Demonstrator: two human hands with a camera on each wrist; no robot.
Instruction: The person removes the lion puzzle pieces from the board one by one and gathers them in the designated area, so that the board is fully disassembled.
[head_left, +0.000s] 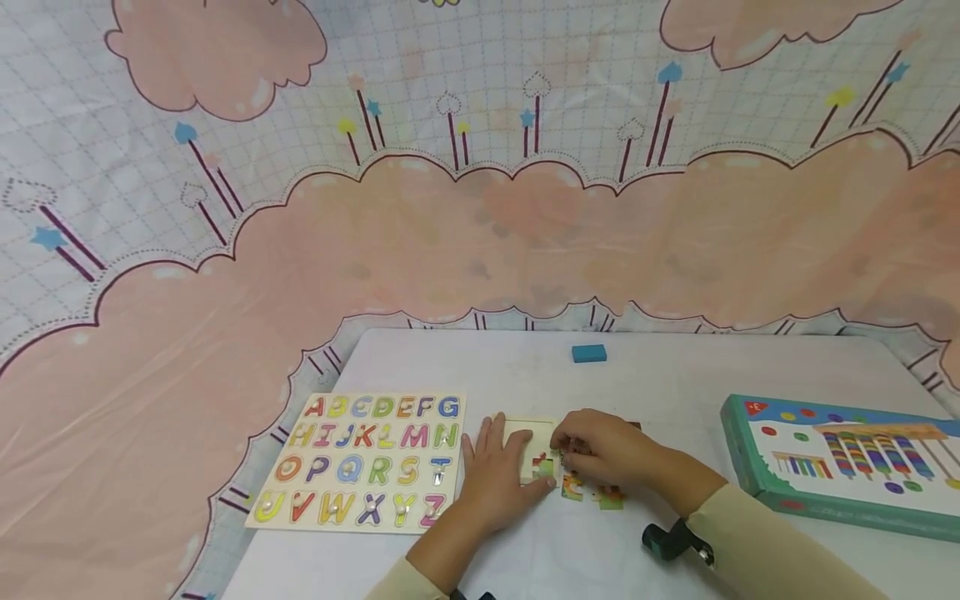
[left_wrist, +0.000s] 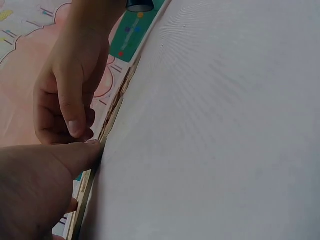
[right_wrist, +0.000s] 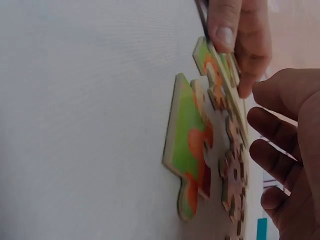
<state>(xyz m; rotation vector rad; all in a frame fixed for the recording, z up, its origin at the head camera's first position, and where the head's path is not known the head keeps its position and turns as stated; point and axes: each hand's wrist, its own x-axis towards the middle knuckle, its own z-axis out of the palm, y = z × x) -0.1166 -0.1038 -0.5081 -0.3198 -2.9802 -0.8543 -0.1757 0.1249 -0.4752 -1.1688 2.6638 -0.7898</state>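
My left hand (head_left: 491, 471) rests with spread fingers on a pale wooden puzzle tray (head_left: 538, 427), its thumb along the near edge. Inside the tray lies a green and red puzzle piece (head_left: 543, 465). Just over the tray's right side, my right hand (head_left: 611, 446) has its fingers bent and the thumb close to them. Whether a piece sits between its fingertips cannot be made out. Loose jigsaw pieces lie below and beside it, among them a green and orange piece (right_wrist: 186, 135) and brown-edged pieces (right_wrist: 232, 182). The right hand covers part of them.
An alphabet board (head_left: 360, 462) with coloured letters lies left of the left hand. On the right is a green toy box (head_left: 847, 467). A small blue block (head_left: 588, 353) sits towards the back of the white table (head_left: 465, 358). Behind hangs a patterned cloth.
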